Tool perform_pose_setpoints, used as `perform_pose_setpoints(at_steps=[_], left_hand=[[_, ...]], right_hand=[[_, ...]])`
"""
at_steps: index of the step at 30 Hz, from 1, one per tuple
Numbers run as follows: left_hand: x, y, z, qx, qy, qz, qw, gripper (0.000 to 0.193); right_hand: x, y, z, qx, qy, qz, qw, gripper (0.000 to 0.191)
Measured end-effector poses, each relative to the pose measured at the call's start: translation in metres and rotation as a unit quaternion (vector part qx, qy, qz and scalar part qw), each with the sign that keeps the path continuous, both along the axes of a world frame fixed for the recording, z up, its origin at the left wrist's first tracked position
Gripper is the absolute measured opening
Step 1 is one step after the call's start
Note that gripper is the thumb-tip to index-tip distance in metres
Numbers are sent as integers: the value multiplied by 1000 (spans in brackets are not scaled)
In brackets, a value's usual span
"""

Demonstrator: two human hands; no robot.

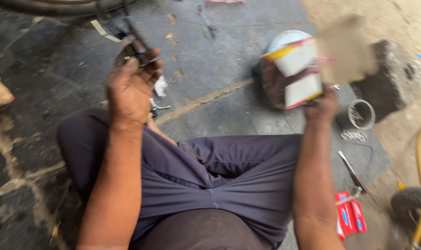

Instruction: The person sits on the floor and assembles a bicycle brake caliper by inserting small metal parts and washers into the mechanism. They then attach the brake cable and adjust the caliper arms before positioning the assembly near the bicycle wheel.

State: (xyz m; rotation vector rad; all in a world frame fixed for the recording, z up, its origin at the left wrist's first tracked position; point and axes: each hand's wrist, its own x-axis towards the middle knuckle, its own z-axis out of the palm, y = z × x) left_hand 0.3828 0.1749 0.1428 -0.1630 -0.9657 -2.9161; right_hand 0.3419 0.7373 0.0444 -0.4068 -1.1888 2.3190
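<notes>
Left hand (130, 88): raised, fingers curled shut around a dark metal part (135, 46); part too blurred to identify further.
Right hand (322, 107): raised, closed on the lower edge of a small carton (296, 71), white with red and yellow trim, blurred.
Carton position: held in the air above the stone floor (219, 55), towards its right side, beside a brown cardboard flap (347, 51).
Floor, right edge: grey cup (358, 115) holding small metal pieces; pliers (352, 172) near it; red packets (350, 216) just below the pliers.
Lap: purple-grey trousers (219, 176).
</notes>
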Motion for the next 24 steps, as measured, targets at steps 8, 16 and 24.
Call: perform_pose_setpoints(at_steps=[8, 16, 24], left_hand=[[-10, 3, 9, -37, -19, 14, 999, 37], [-19, 5, 9, -32, -16, 3, 999, 36], [-15, -4, 2, 4, 15, 15, 1000, 31]], right_hand=[[-14, 52, 24, 413, -91, -248, 872, 38], [-4, -3, 38, 773, -248, -133, 568, 21], [9, -25, 35, 739, -209, -206, 606, 38]])
